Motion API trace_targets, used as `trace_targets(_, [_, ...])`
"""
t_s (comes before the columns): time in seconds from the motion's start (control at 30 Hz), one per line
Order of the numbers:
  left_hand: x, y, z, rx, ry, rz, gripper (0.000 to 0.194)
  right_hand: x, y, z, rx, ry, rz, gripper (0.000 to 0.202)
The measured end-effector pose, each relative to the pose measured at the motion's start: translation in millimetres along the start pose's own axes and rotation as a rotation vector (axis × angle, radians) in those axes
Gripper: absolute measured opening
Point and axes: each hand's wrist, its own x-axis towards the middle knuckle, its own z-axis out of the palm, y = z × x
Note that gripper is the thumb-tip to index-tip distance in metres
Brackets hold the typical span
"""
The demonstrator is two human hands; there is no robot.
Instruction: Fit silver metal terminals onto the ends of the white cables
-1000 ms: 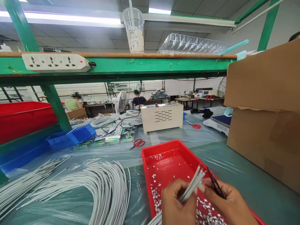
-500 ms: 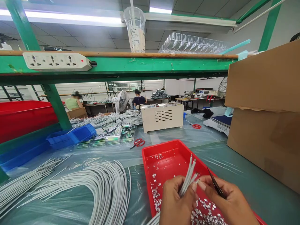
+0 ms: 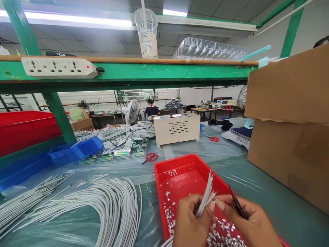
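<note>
Over the red tray (image 3: 177, 165), my left hand (image 3: 194, 219) is closed round a few white cables (image 3: 205, 195), their cut ends pointing up. My right hand (image 3: 246, 216) is closed too, with dark pointed tweezers (image 3: 236, 202) lodged in it, tips upward. Its thumb and forefinger pinch close to the cable ends, near my left thumb; what lies between them is too small to make out. Small shiny metal bits (image 3: 223, 228) are scattered in the tray beneath both hands.
Left of the tray lies a curved bundle of white cables (image 3: 120, 206). Red-handled scissors (image 3: 150, 157) and a beige metal box (image 3: 177, 129) sit behind it. Cardboard boxes (image 3: 288, 147) stand at the right; a green shelf beam (image 3: 164, 71) crosses above.
The view has shifted very slightly. Both hands stay in almost the same place, with the cables and tweezers still held; the cable ends have moved a little closer together.
</note>
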Motion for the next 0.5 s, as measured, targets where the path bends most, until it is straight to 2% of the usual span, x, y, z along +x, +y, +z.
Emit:
trace_targets(0.2, [-1,-4,0.1,-0.051,-0.005,-0.052,0.03,-3,-5,4,0.085,-0.093,0.016,0.013])
trace_targets(0.33, [-1,-6,0.0,-0.095,-0.062,-0.065,0.031,-4,-6,4,0.086,-0.074,0.015,0.013])
trace_targets(0.5, [-1,-2,-1.5,-0.088,-0.098,-0.088,0.035,3,5,0,0.141,-0.151,0.013,0.007])
